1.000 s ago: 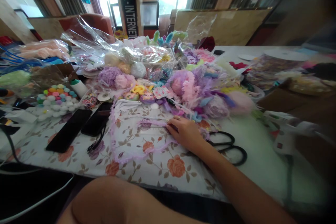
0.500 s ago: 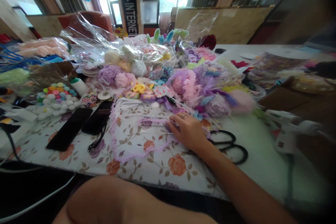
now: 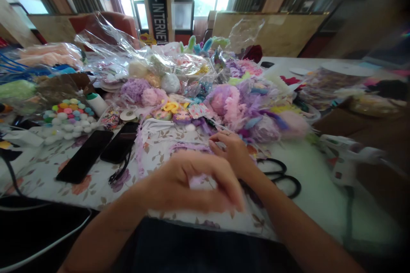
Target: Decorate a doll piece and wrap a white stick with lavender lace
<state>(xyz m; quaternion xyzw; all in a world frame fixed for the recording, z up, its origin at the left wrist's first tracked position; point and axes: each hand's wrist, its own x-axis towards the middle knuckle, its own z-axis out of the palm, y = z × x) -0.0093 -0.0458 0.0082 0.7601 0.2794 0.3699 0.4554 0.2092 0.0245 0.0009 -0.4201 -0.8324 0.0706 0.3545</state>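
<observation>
L arm: brought in from lower L, forearm slanted up & inward; L hand [image 3: 179,179] held low over ctr front, knuckles up, fingers curled down, thumb underneath, gap left btwn; blurred.
L grip: can't tell if anything is pinched, fingertips blurred.
R arm: reached in from lower R, forearm angled up-L; R hand [image 3: 235,151] w/ ring on one finger, placed beyond L hand.
R grip: looks released, fingers loosely bent; nothing seen held.
Yarn: fuzzy lilac strand [image 3: 139,147] laid on white floral cloth [image 3: 99,192], partly hidden by L hand; another stretch seen nr R fingertips.
Scissors: black-handled scissors [image 3: 282,163] laid just R of R wrist, blades hidden.
Phones: flat black phone [image 3: 85,156] & black phone w/ strap [image 3: 119,143] set side by side, L of yarn.
Counter: pale counter [image 3: 314,158] mostly covered; white glue gun [image 3: 339,162] at far R; pastel & white pompoms [image 3: 68,121] + white thread spool [image 3: 97,104] at L; heap of pink/purple fluffy yarn [image 3: 232,111] beyond R hand.
Vs. earlier: L hand now in view, wasn't before; R hand lifted & shifted slightly up-R, fingers off strand; clear ruler seen before, now mostly blocked; phones, scissors unmoved.
</observation>
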